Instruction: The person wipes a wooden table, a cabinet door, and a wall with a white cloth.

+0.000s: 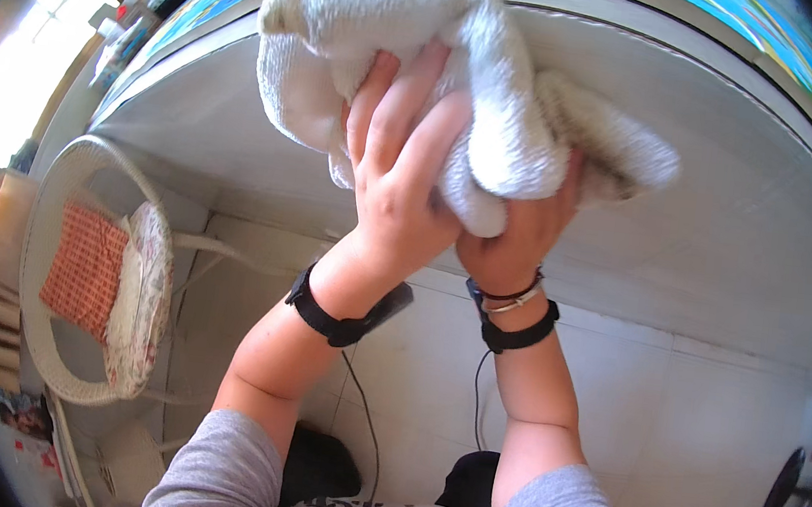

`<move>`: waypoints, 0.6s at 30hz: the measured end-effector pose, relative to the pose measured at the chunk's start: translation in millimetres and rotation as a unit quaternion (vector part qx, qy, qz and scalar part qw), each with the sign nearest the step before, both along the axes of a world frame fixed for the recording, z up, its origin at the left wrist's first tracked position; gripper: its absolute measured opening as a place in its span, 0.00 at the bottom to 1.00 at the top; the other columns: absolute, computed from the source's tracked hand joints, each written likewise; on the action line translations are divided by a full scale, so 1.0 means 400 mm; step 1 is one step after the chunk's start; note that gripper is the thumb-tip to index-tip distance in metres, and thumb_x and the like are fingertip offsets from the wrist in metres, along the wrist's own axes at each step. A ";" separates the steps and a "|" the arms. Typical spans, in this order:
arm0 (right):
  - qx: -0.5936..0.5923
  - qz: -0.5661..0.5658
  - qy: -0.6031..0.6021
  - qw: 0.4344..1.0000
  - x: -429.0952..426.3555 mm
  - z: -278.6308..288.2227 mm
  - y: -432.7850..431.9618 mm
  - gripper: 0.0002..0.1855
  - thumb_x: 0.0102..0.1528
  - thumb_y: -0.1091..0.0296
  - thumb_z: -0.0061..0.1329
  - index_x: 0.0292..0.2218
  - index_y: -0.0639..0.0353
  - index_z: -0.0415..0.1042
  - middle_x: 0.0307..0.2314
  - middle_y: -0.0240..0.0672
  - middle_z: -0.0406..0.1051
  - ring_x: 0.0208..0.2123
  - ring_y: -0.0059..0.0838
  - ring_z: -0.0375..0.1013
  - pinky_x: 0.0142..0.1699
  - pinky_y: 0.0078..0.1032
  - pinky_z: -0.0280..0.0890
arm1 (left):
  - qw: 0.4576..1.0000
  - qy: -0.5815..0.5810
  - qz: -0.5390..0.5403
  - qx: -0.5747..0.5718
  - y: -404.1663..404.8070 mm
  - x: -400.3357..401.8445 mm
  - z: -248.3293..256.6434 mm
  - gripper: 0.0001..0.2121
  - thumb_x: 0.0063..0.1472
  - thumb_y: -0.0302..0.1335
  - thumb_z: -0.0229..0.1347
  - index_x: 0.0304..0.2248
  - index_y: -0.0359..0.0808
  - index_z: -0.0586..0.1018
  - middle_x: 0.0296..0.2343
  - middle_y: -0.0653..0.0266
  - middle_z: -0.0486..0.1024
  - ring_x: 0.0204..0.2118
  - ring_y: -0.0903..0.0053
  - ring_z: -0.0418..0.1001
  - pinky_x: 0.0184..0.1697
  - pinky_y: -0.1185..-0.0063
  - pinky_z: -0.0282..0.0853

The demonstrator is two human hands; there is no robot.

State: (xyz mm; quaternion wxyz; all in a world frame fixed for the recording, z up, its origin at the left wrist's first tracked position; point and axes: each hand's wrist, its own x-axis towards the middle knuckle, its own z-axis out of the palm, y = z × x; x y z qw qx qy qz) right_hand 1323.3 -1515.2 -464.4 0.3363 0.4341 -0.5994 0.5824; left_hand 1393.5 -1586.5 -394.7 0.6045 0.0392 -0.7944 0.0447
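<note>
A bunched white, fluffy cloth (pixel 515 131), perhaps a towel, is up in front of me at the top middle. My left hand (pixel 403 171) presses into its near left side, with the fingers spread over the folds and some tips sunk among them. My right hand (pixel 518 243) grips the cloth from below on the right; its fingers are partly hidden under a fold. The two hands are close together at the lower edge of the cloth. Each wrist wears a black strap with a device and a cable.
Behind the cloth runs a pale panel (pixel 720 234) below a ledge and a brightly coloured surface (pixel 706 10). A white wicker chair (pixel 74 386) with an orange checked cushion (pixel 81 268) stands left. Pale floor tiles (pixel 599 393) lie below. Dark round objects are at the far right.
</note>
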 end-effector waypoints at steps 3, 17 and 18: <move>-0.051 -0.048 0.031 0.997 -0.087 0.087 0.071 0.18 0.45 0.64 0.48 0.40 0.55 0.71 0.46 0.45 0.65 0.53 0.55 0.57 0.58 0.50 0.44 | 0.998 -0.023 -0.033 -0.045 0.046 -0.040 0.068 0.24 0.38 0.21 0.54 0.41 0.42 0.75 0.46 0.60 0.68 0.46 0.63 0.63 0.52 0.73 0.53; 0.068 -0.196 0.094 0.974 -0.134 -0.165 0.107 0.28 0.46 0.50 0.53 0.47 0.50 0.64 0.56 0.46 0.51 0.57 0.59 0.48 0.57 0.57 0.41 | 0.990 -0.114 0.086 -0.011 0.000 0.026 -0.228 0.22 0.31 0.28 0.59 0.34 0.50 0.79 0.46 0.63 0.62 0.51 0.56 0.55 0.54 0.54 0.44; 0.087 -0.195 0.101 0.972 -0.136 -0.160 0.114 0.28 0.46 0.51 0.53 0.46 0.49 0.64 0.56 0.45 0.52 0.57 0.58 0.48 0.57 0.56 0.42 | 0.991 -0.102 0.080 -0.010 0.004 0.018 -0.217 0.23 0.31 0.28 0.60 0.35 0.49 0.79 0.48 0.61 0.62 0.51 0.54 0.55 0.54 0.52 0.43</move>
